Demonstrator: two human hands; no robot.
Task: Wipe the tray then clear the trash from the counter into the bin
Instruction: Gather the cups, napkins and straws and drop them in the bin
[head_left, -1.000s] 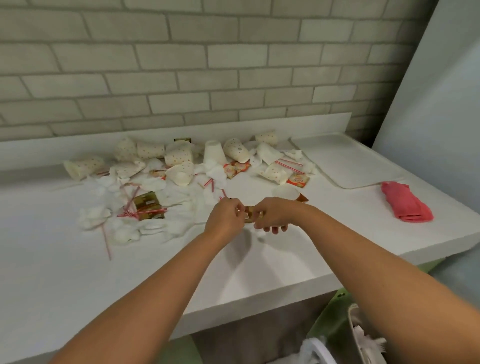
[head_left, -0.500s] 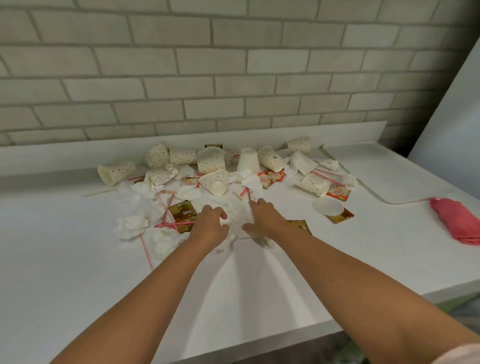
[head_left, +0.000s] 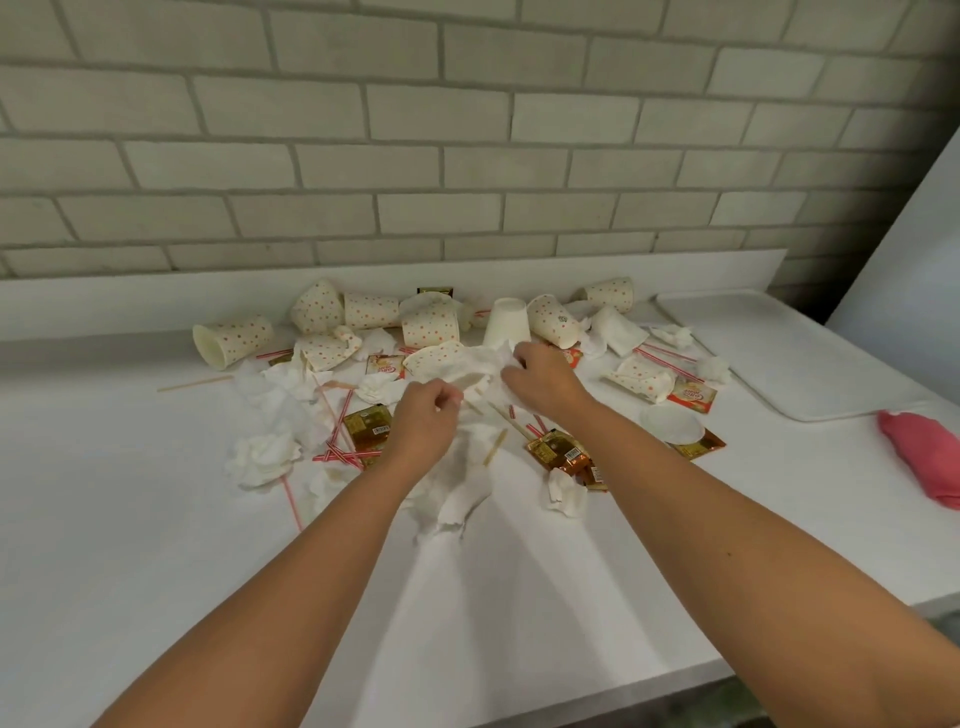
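Trash lies heaped on the white counter: several dotted paper cups, crumpled white napkins, red-striped straws, wooden stirrers and brown sauce packets. My left hand and my right hand are both in the middle of the heap, fingers curled into a bunch of white napkins. A white tray lies flat at the back right. A folded pink cloth rests on the counter just in front of the tray. The bin is out of view.
A pale brick wall rises behind the counter's low backsplash. A grey panel stands at the right end. The counter's front edge runs across the lower right. A loose wooden stirrer lies left of the heap.
Both hands moved away from the packet near the front and reached deeper into the heap, closing on napkins. The view shifted left, and the bin below the counter dropped out of sight.
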